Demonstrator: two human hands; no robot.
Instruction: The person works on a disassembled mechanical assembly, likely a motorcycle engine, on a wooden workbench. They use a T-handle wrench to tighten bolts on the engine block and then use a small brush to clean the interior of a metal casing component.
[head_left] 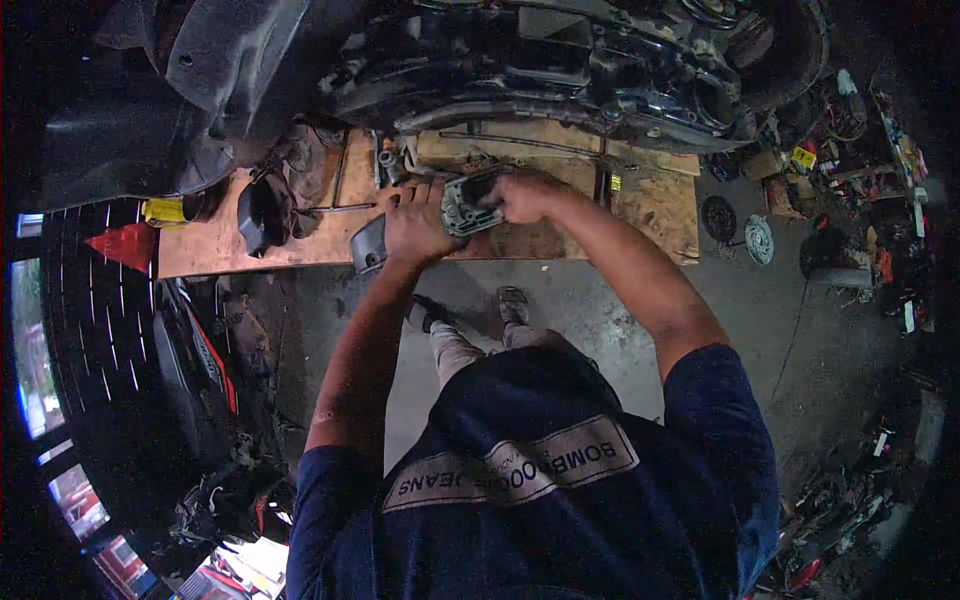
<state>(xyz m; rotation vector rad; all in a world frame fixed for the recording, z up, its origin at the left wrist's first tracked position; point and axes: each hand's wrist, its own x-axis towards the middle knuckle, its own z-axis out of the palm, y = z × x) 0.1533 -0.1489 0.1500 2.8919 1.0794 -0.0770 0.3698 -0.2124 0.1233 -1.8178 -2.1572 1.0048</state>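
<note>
Near the front edge of a wooden workbench [660,225], both hands are at a grey cast-metal housing [462,214] with an open, dark cavity. My left hand [414,222] grips its left side, fingers pointing away from me. At the right end, my right hand [524,196] is closed with its fingertips at the cavity; whatever they pinch, if anything, is hidden. A dark grey cover-like part [369,246] lies just left of my left hand, overhanging the bench edge. Behind the left hand stands a small metal part with a round opening [388,160].
Large black vehicle panels [540,70] hang over the bench's far side. On its left lie a black moulded part [262,212], a rod [345,208] and a red piece [125,246]. Two discs, one dark [718,217] and one silver [759,240], rest on the floor at right.
</note>
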